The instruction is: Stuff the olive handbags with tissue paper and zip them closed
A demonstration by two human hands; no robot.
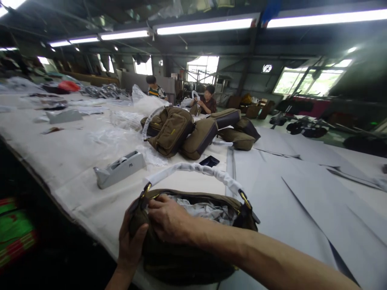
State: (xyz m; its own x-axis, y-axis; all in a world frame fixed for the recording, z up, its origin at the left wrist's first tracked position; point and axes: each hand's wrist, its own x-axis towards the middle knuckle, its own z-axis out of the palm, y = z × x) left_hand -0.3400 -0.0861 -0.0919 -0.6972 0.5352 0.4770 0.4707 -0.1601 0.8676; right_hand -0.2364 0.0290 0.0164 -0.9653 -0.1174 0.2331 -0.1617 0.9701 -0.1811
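Observation:
An olive-brown handbag [187, 257] stands on the table close to me, its zipped top open. Crumpled pale stuffing paper [208, 211] fills the inside. The bag's handle [193, 167] is wrapped in white material and arches up between two gold-coloured rings. My left hand [131, 241] is wrapped round the left end of the bag, thumb toward me. My right hand [169, 219] reaches across and into the opening at the left corner; its fingertips are partly hidden inside, so what they touch there does not show.
A grey tape dispenser [121, 169] and a small black tray [209, 161] stand beyond the bag. Further back lies a pile of similar bags [175, 135] beside clear plastic wrapping [121, 121]. White sheets [287, 181] cover the table's right side. Two people [208, 100] are at the far side.

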